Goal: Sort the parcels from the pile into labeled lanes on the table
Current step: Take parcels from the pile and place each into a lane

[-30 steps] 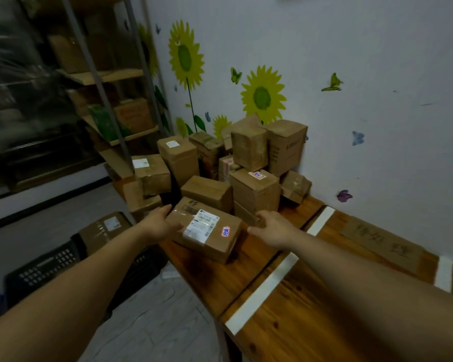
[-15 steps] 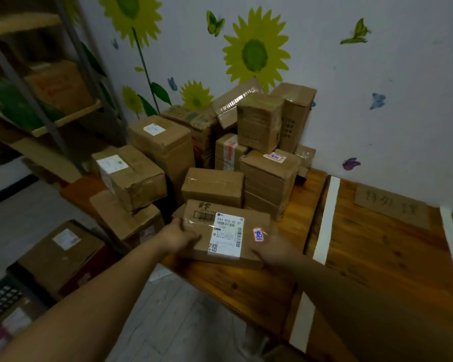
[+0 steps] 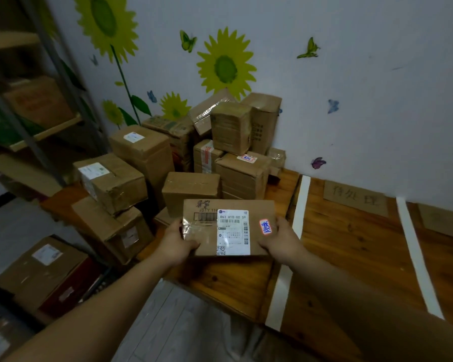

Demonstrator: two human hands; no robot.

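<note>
Taped cardboard parcel [image 3: 228, 228] lifted closer, left hand [image 3: 177, 242], right hand [image 3: 280, 241] gripping

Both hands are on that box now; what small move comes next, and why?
Probably carry the box rightward across the white tape strip toward the lane with the cardboard sign. The left hand and right hand grip its ends, and its red sticker faces up.
</note>
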